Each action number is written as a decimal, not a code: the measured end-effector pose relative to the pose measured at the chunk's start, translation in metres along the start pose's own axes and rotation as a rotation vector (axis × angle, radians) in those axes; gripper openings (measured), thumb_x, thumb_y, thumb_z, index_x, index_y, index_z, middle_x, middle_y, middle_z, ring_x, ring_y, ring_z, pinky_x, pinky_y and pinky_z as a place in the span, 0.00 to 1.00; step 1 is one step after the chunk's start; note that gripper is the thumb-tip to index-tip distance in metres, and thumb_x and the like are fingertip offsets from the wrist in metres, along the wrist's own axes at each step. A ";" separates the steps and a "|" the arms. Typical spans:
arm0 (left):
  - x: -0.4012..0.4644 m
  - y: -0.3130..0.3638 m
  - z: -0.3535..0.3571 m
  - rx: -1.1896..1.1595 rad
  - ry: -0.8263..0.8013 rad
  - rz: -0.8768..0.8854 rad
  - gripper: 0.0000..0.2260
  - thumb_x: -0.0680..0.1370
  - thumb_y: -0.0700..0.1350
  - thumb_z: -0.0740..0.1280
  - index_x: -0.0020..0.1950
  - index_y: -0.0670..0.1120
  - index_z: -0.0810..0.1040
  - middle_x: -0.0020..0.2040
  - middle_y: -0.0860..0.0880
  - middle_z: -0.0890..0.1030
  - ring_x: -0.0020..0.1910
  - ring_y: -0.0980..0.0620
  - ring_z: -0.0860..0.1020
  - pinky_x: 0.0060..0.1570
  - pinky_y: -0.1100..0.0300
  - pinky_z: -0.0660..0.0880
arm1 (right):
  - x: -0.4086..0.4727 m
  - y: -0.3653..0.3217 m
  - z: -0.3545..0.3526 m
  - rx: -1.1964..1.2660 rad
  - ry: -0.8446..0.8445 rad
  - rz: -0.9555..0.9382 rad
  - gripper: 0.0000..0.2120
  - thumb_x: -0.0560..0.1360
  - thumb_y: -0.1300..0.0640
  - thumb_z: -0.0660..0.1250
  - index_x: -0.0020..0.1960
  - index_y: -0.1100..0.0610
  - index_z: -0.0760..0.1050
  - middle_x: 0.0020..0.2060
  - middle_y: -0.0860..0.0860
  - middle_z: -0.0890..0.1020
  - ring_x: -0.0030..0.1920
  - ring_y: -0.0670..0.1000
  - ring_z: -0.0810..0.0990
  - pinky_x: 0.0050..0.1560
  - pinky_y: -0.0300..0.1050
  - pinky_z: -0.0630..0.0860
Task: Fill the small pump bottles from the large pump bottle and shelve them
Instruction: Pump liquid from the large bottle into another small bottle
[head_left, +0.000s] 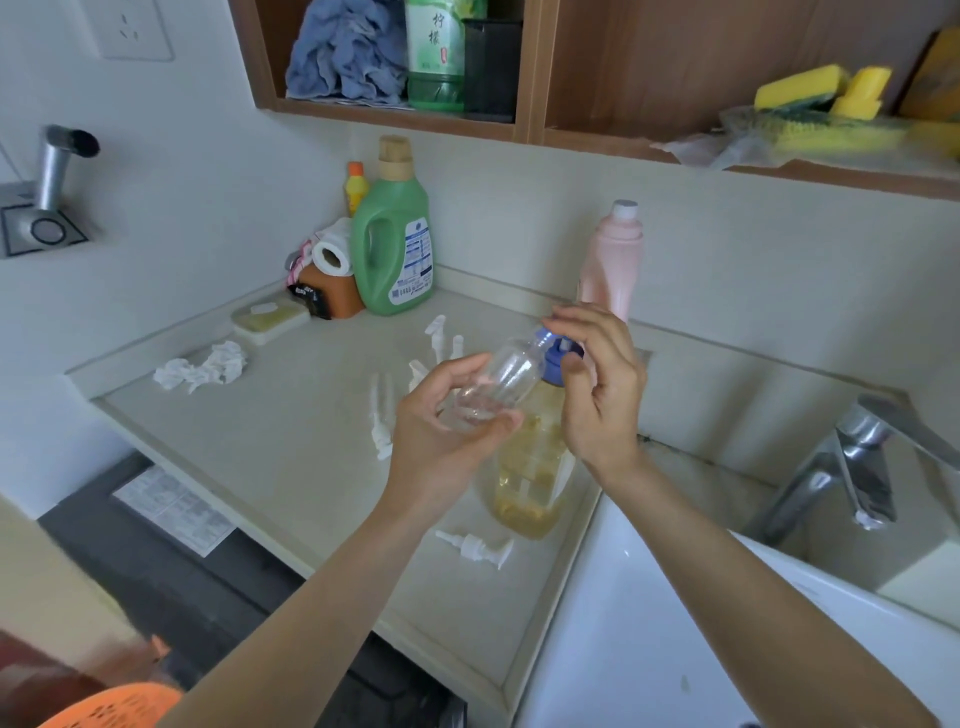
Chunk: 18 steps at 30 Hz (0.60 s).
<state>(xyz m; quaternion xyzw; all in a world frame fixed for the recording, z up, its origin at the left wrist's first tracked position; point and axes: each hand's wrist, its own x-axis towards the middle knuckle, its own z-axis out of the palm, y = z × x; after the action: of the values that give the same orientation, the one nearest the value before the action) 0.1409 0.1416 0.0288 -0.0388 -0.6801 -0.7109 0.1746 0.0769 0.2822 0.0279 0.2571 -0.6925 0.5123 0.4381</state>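
Observation:
My left hand holds a small clear bottle tilted, its open mouth against the blue pump spout of the large bottle, which stands on the counter holding yellow liquid. My right hand rests on the blue pump head, fingers curled over it. White pump tops lie loose on the counter: one near the front edge, others behind the hands and to the left.
A green detergent jug, pink bottle, paper roll, soap dish and crumpled tissue sit on the counter. A sink with faucet lies right. Wooden shelves hang above.

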 end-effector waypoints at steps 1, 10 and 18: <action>0.000 -0.001 -0.001 0.000 -0.002 -0.006 0.22 0.64 0.39 0.78 0.55 0.52 0.79 0.49 0.52 0.81 0.45 0.51 0.80 0.46 0.55 0.79 | -0.001 0.001 0.003 0.001 0.016 -0.010 0.16 0.72 0.65 0.55 0.48 0.65 0.81 0.50 0.53 0.80 0.54 0.55 0.78 0.59 0.47 0.73; -0.001 0.006 0.000 -0.024 -0.048 -0.024 0.21 0.65 0.33 0.76 0.55 0.48 0.79 0.47 0.48 0.81 0.40 0.56 0.79 0.42 0.61 0.78 | 0.000 -0.004 0.002 -0.105 -0.016 -0.083 0.14 0.71 0.64 0.56 0.47 0.65 0.80 0.49 0.55 0.82 0.53 0.54 0.77 0.58 0.42 0.69; 0.003 0.006 0.000 -0.009 -0.043 -0.010 0.17 0.60 0.46 0.76 0.47 0.54 0.78 0.47 0.53 0.82 0.45 0.50 0.79 0.57 0.42 0.76 | 0.014 0.000 -0.006 -0.046 -0.071 -0.022 0.17 0.77 0.60 0.54 0.52 0.66 0.79 0.52 0.57 0.81 0.56 0.56 0.78 0.60 0.47 0.73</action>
<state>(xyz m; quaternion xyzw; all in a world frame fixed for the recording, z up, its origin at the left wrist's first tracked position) 0.1399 0.1407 0.0350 -0.0513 -0.6806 -0.7139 0.1563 0.0724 0.2896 0.0404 0.2727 -0.7164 0.4818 0.4246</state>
